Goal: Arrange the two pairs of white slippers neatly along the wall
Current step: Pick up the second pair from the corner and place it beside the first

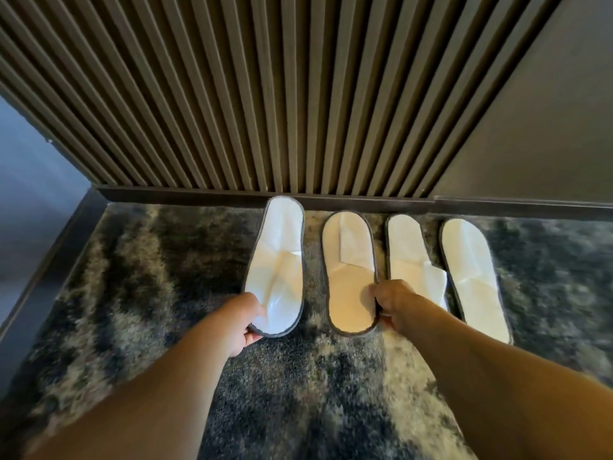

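Several flat white slippers with grey edging lie toes toward the slatted wall [232, 94]. My left hand [243, 322] grips the heel of the leftmost slipper [280, 257], whose toe touches the skirting. My right hand [396, 305] pinches the right edge of the second slipper [348, 260], which sits a little back from the wall. To the right lie the third slipper [409, 257], partly behind my right wrist, and the fourth slipper [471, 270], both on the carpet with nothing touching them.
A mottled grey and beige carpet [166, 293] covers the floor. A dark skirting board [182, 194] runs along the wall's foot. A smooth dark panel [537, 111] stands at the right, and another wall edge [39, 260] closes the left side.
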